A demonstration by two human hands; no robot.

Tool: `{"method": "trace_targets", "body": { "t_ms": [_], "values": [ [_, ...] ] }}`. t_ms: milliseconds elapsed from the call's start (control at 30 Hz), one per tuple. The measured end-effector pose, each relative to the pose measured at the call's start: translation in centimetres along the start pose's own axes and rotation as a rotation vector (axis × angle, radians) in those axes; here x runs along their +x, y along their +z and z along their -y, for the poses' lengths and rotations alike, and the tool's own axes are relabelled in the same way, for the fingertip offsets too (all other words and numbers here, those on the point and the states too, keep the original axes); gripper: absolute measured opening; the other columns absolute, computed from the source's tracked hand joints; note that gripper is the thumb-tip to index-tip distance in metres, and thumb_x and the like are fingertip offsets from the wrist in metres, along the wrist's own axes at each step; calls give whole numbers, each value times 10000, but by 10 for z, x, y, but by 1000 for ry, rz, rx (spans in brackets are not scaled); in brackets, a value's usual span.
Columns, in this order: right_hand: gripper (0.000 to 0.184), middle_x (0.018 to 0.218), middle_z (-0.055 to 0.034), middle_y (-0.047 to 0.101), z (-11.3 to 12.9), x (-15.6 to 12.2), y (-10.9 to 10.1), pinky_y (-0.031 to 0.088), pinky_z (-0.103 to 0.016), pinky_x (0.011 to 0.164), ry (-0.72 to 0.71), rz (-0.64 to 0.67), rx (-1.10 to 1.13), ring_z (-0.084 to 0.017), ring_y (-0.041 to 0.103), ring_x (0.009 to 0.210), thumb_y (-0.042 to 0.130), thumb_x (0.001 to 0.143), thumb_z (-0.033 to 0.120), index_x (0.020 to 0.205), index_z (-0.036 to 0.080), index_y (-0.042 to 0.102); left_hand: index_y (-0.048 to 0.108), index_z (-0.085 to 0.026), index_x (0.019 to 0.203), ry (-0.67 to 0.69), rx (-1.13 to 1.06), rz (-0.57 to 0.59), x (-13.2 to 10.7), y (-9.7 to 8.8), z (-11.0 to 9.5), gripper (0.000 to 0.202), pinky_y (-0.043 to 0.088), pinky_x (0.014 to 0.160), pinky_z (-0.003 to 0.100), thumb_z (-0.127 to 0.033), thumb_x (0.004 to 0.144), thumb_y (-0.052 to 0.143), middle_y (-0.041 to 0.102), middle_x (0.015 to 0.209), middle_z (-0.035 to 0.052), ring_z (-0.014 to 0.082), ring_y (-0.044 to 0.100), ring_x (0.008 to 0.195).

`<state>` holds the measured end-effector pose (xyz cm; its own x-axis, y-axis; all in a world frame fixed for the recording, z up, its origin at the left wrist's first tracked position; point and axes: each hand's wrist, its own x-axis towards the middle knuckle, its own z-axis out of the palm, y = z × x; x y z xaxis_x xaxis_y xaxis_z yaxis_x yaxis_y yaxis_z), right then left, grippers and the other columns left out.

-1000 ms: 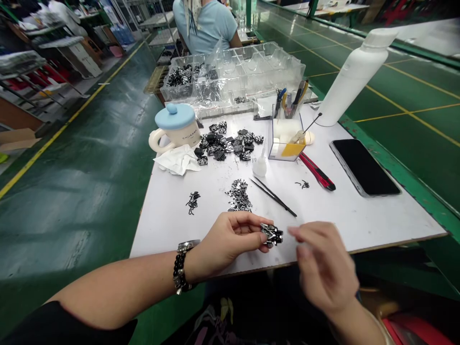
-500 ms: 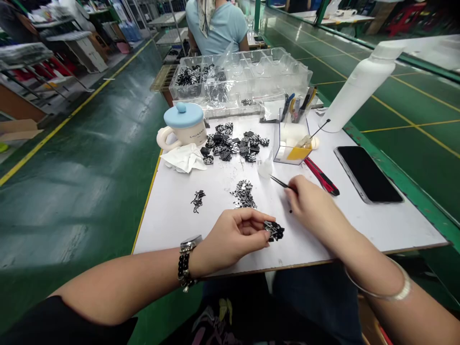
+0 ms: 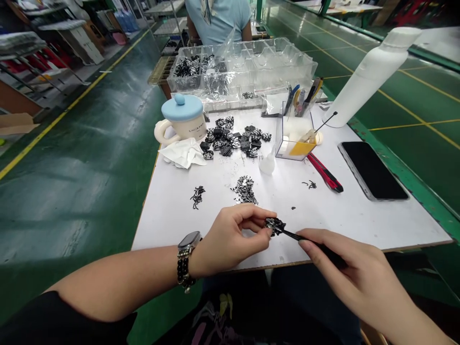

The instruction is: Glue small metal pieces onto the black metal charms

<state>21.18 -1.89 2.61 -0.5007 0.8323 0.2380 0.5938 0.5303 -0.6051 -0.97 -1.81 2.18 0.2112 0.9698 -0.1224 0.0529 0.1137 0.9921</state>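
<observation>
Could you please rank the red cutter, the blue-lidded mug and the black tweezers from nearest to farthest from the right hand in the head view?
From the right hand:
1. Black tweezers: held in its fingers.
2. Red cutter: beyond the hand, beside the phone.
3. Blue-lidded mug: at the table's far left.

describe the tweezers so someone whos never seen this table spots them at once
Find the white table, then look toward its near edge. The tweezers are the slim tool running from the right hand to the small part in the left hand. Unlike the red cutter lying farther back, they are black and held.
</observation>
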Motion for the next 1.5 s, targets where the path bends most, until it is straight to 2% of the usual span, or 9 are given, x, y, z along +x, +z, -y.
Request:
{"method": "trace_targets", "body": {
  "t_ms": [133,300,500,800,933,1033,1133,1333,1500],
  "values": [
    [121,859,36,688,1,3,6,520,-138,597,-3,-61,49,-98,661,695,532,918,248,1014,255,603,679,-110,1010,72,39,-19,-1,1,0,246,557,731,218,-173,774,654,663,875,60,139,665,738],
    [103,844,43,687,2,2,9,524,-141,599,47,-63,118,-107,670,718,548,912,238,990,269,608,679,-118,1010,89,29,-17,-1,2,1,239,560,724,217,-160,777,652,663,888,60,139,666,733],
    [80,847,57,688,1,-3,14,511,-138,616,48,-137,118,-88,657,710,571,904,228,968,257,610,683,-141,1014,-49,-101,2,-2,0,0,234,543,708,173,-185,784,685,671,802,29,120,668,736],
    [97,820,7,684,4,-5,19,516,-184,588,-97,-278,-46,-103,645,646,598,878,152,968,187,608,692,-142,979,-199,-312,21,2,1,-1,218,549,678,153,-145,762,720,693,731,16,118,688,702],
    [148,814,-13,689,7,-10,22,509,-214,581,-131,-313,-133,-119,645,631,603,860,117,998,170,605,697,-138,955,-222,-399,29,1,3,-1,202,551,687,129,-106,757,718,698,717,7,98,689,685],
    [183,803,-10,693,8,-14,25,498,-239,551,-105,-311,-161,-131,644,614,591,863,116,1034,181,603,701,-141,952,-240,-428,27,0,3,-1,208,552,685,120,-96,750,725,703,724,7,96,692,686],
    [199,819,-21,700,8,-15,27,509,-249,584,-116,-327,-201,-146,659,644,602,857,116,1048,172,605,707,-151,941,-252,-452,31,-1,3,0,199,555,693,122,-98,751,729,705,730,3,94,694,681],
    [223,821,-42,704,11,-15,26,516,-249,633,-163,-333,-238,-150,668,658,617,840,92,1058,138,612,703,-158,956,-234,-436,59,-1,3,1,204,555,696,127,-105,760,726,711,764,11,100,698,698],
    [236,814,-40,708,12,-16,26,514,-265,599,-168,-336,-300,-158,663,635,614,846,108,1080,145,614,699,-150,962,-246,-440,64,-2,3,2,212,568,709,156,-137,755,746,712,757,20,113,701,698]
  ]
}}
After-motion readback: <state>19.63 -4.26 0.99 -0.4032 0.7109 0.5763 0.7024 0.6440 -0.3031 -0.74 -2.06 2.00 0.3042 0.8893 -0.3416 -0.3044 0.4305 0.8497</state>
